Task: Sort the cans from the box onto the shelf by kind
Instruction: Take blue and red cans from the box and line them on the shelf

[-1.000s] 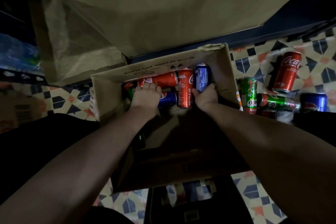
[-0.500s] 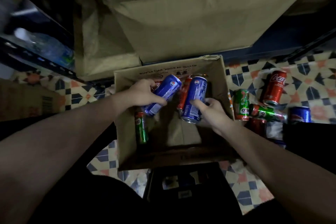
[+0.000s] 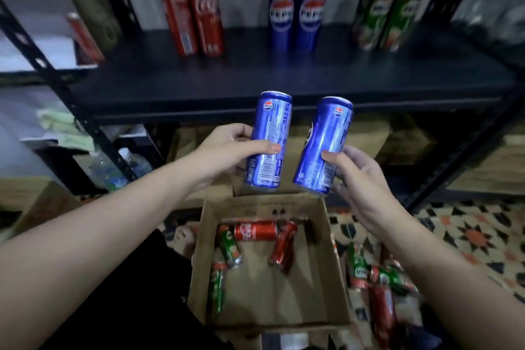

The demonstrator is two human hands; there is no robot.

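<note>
Your left hand [image 3: 227,150] grips one blue can [image 3: 268,140], your right hand [image 3: 360,179] another [image 3: 324,148], both upright between the box [image 3: 338,278] and the shelf [image 3: 255,79].

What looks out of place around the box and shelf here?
Several cans lie scattered on the patterned floor right of the box, outside it. A lone red can leans at the shelf's far left, apart from the upright red pair.
</note>
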